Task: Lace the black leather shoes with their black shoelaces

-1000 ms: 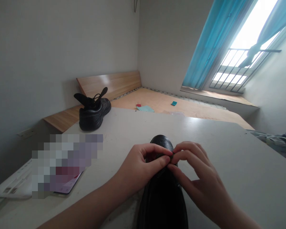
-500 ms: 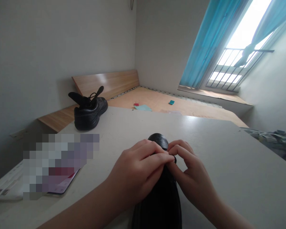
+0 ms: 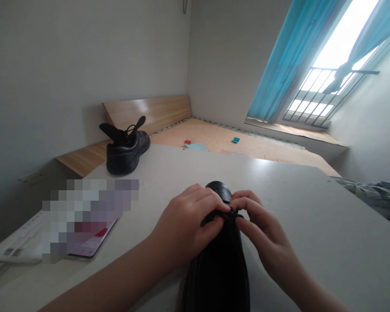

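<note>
left hand (image 3: 186, 227): fingers curled, thumb and fingers pinching black lace (image 3: 221, 213) on top of shoe;
right hand (image 3: 263, 227): fingertips pinching same lace, touching left hand;
near shoe (image 3: 217, 271): lying lengthwise on white table (image 3: 315, 225), between hands;
progress: lace gathered at shoe top; no finished bow visible;
other shoe (image 3: 125, 156): upright near far table edge, lace ends sticking up;

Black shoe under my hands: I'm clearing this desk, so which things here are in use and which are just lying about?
In use:
left hand
right hand
black shoe
black lace

Lying about:
second black shoe
printed paper
teal card
</note>
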Tool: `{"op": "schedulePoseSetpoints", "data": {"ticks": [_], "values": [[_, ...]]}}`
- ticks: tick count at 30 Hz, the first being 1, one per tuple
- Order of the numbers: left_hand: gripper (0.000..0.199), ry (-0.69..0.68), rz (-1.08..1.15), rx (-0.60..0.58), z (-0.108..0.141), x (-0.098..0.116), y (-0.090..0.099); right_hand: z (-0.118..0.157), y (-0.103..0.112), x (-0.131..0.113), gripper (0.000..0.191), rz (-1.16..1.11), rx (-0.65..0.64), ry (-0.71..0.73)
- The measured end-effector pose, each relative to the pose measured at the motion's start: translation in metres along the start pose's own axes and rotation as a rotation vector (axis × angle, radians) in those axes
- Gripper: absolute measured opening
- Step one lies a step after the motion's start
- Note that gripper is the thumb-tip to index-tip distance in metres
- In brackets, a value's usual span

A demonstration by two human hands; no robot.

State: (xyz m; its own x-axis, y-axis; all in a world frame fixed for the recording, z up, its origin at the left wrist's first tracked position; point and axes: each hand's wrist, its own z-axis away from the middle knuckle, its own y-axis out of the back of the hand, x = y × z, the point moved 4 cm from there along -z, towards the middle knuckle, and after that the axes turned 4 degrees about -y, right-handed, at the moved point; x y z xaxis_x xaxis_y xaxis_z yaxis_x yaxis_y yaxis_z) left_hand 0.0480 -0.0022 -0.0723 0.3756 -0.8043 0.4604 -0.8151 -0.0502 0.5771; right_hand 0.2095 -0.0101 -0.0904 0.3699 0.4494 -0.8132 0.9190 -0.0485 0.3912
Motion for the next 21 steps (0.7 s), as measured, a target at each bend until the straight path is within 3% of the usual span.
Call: {"op": "schedulePoseSetpoints", "data": {"ticks": [6,10,13,17,21], "values": [[0.010,-0.025,-0.056,-0.024,0.003,-0.002,-0.001,-0.005,0.003,0.003,0.021,-0.114,-0.060,-0.103],[0.006,0.024,-0.061,-0.050,0.003,-0.005,0.002,-0.007,0.006,0.010,0.025,-0.221,-0.068,-0.192],[0.006,0.095,-0.057,-0.061,0.000,-0.007,0.006,-0.009,0.009,0.017,0.030,-0.172,-0.058,-0.235],[0.005,0.255,0.037,-0.103,-0.003,-0.012,0.011,-0.010,0.010,0.020,0.029,0.066,0.003,-0.123],[0.018,0.476,0.375,-0.212,-0.004,-0.019,0.008,-0.008,0.011,0.014,0.027,0.246,0.060,0.010]]}}
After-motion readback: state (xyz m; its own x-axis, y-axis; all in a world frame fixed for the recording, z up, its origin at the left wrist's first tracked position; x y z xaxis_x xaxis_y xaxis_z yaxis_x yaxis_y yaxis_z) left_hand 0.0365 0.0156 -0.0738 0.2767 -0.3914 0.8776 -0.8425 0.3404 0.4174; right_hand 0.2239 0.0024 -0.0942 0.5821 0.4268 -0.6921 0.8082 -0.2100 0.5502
